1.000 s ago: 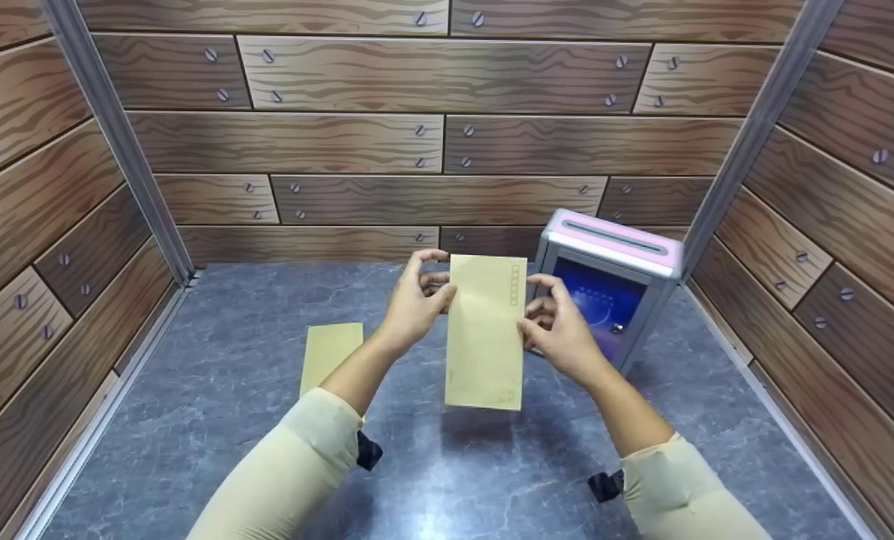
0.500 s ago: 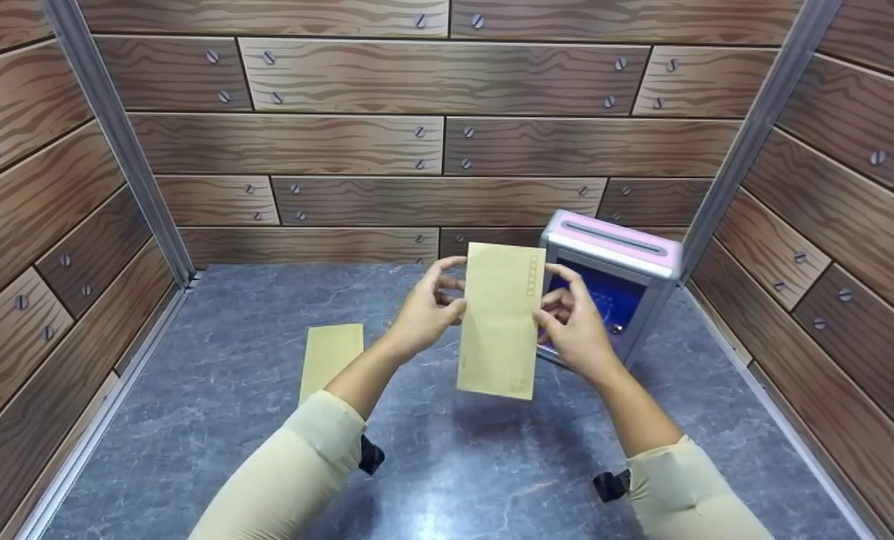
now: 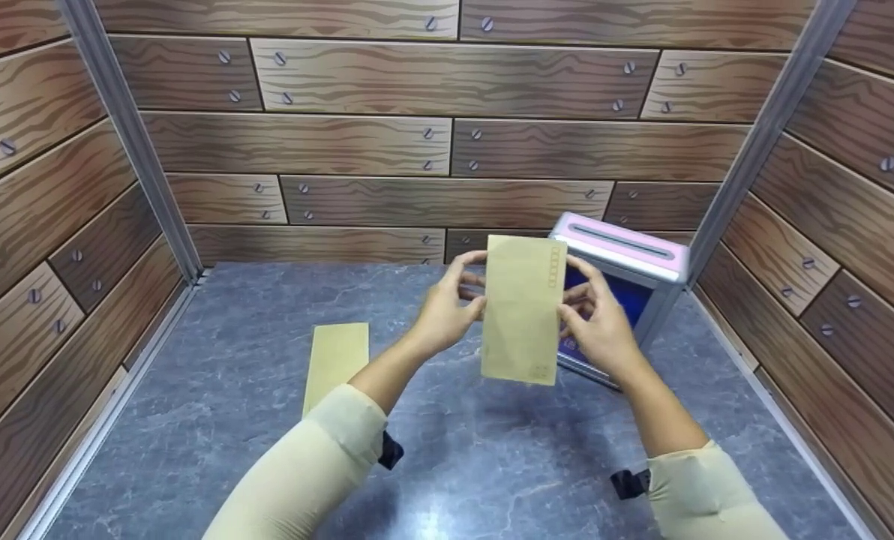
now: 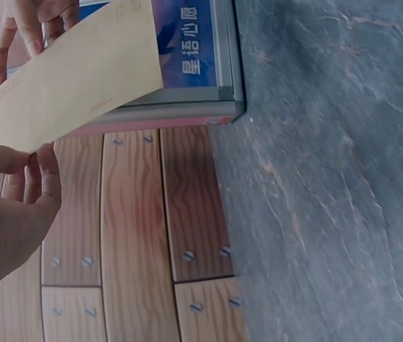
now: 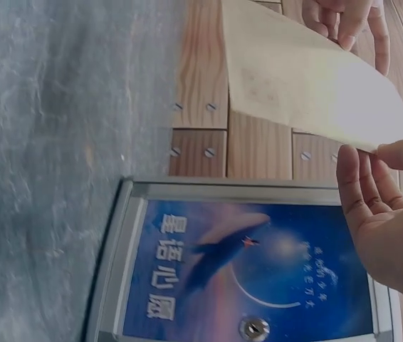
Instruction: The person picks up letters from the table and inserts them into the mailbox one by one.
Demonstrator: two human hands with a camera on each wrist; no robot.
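Observation:
A tan paper envelope [image 3: 523, 311] with a column of small red boxes printed near its upper right corner is held upright above the table. My left hand [image 3: 451, 307] pinches its left edge between thumb and fingers. On the opposite edge, my right hand [image 3: 597, 319] pinches it the same way, as the right wrist view also shows. Behind the right hand stands a box [image 3: 627, 247] with a pink top, a long slot in that top and silver edges. Its blue front panel [image 5: 258, 263] bears white characters and a round lock; the envelope and right hand partly cover it in the head view.
A second tan envelope [image 3: 336, 360] lies flat on the grey marbled table [image 3: 252, 300], left of the left forearm, which covers part of it. Wood-patterned walls [image 3: 357, 142] with metal corner posts enclose the table at the back and sides.
Both hands have carried the envelope right and upward, toward the box, and it now overlaps the box's left side in the head view. The second envelope and the box stay where they were.

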